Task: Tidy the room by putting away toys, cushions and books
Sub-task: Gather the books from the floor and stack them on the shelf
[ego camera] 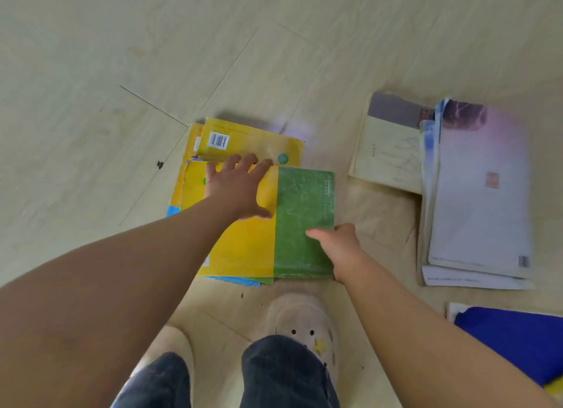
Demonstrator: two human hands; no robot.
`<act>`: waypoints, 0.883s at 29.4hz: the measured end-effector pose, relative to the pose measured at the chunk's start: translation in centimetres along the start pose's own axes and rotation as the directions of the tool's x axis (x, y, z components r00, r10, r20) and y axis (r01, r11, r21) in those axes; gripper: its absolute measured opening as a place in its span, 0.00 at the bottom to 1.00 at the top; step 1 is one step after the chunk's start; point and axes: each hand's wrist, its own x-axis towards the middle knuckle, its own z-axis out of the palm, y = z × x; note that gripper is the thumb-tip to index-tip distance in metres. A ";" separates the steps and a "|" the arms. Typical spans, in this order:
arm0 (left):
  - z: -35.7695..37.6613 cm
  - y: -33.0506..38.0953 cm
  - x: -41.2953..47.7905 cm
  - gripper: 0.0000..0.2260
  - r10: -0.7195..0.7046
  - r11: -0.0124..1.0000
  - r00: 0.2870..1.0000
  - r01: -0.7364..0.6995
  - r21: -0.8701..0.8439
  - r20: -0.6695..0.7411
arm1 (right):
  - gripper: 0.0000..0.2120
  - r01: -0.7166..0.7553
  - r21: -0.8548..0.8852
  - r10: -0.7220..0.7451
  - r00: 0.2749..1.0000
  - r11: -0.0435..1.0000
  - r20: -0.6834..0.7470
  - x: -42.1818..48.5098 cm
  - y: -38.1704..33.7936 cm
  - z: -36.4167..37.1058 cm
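Yellow pile (pixel 240 246) of thin soft-cover books, lying on the floor just ahead of the person's feet, covers unevenly aligned. Such books are probably light, limp and slick against one another; a lift from one edge would likely let them sag and fan out, so support under the whole pile at two opposite sides seems best. Green book (pixel 304 212) at the pile's right side; whether it lies over or under the top yellow cover cannot be told. Left hand (pixel 237 188) flat on the yellow cover, fingers spread and straight, pressing down. Right hand (pixel 338 246) takes the green book's right edge, thumb (pixel 313 233) on top, the other fingers hidden below.

Floor (pixel 152 57): pale wood-look boards, smooth, with thin dark seams. White pile (pixel 475 200) of books well to the right, blurred, overlapping a cream booklet (pixel 387 151). Blue item (pixel 518 337) at lower right, kind unclear. Pale shoes (pixel 301 319) under dark trouser legs.
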 end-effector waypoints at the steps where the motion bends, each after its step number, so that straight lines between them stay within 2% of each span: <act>1: -0.3 -0.1 0.3 0.47 0.012 1.000 1.000 -0.012 0.021 -0.003 | 0.29 0.009 -0.019 -0.009 1.000 1.000 0.003 0.0 -0.2 -0.1; 4: -0.8 -0.8 1.0 0.48 -0.029 0.999 1.000 0.029 0.046 -0.012 | 0.09 0.079 0.028 -0.081 0.994 0.996 0.075 0.1 -1.2 -0.3; 7: -0.5 -1.8 1.3 0.45 -0.149 0.989 0.989 0.149 -0.010 0.025 | 0.08 0.298 -0.027 -0.297 0.954 0.954 0.025 -0.2 -1.7 0.3; 10: -1.1 -2.7 1.5 0.37 -0.183 0.948 0.980 0.198 -0.250 0.083 | 0.02 0.486 -0.205 -0.488 0.872 0.850 0.043 0.1 -3.1 0.0; 12: -2.0 -3.7 1.2 0.32 -0.185 0.889 0.974 0.222 -0.400 0.131 | 0.11 0.544 -0.346 -0.567 0.822 0.764 0.040 0.7 -4.3 0.1; 13: -2.1 -4.3 1.1 0.30 -0.198 0.857 0.971 0.238 -0.457 0.135 | 0.13 0.551 -0.398 -0.601 0.799 0.733 -0.002 0.9 -4.9 0.1; 16: -1.0 -5.3 0.4 0.26 -0.361 0.742 0.932 0.307 -0.596 0.031 | 0.16 0.478 -0.574 -0.674 0.715 0.664 -0.185 1.7 -7.1 -0.9; 18: -0.1 -4.8 0.0 0.28 -0.470 0.760 0.878 0.348 -0.548 -0.094 | 0.24 0.355 -0.723 -0.671 0.714 0.592 -0.199 2.6 -8.6 -2.5; 20: 0.4 -3.5 -0.2 0.32 -0.412 0.854 0.892 0.307 -0.420 -0.186 | 0.32 0.241 -0.812 -0.605 0.779 0.531 -0.165 3.6 -9.5 -3.7; 22: 0.8 -1.8 -0.1 0.31 -0.238 0.931 0.958 0.179 -0.318 -0.160 | 0.37 0.181 -0.858 -0.536 0.835 0.480 -0.123 4.5 -9.4 -4.3; 24: 0.9 -0.8 0.3 0.31 -0.161 0.959 0.983 0.136 -0.249 -0.085 | 0.37 0.162 -0.904 -0.551 0.829 0.395 -0.093 4.9 -9.2 -4.7; 26: 0.8 -0.6 0.7 0.32 -0.168 0.962 0.985 0.155 -0.226 -0.037 | 0.36 0.148 -0.926 -0.593 0.800 0.347 -0.094 5.3 -9.2 -5.0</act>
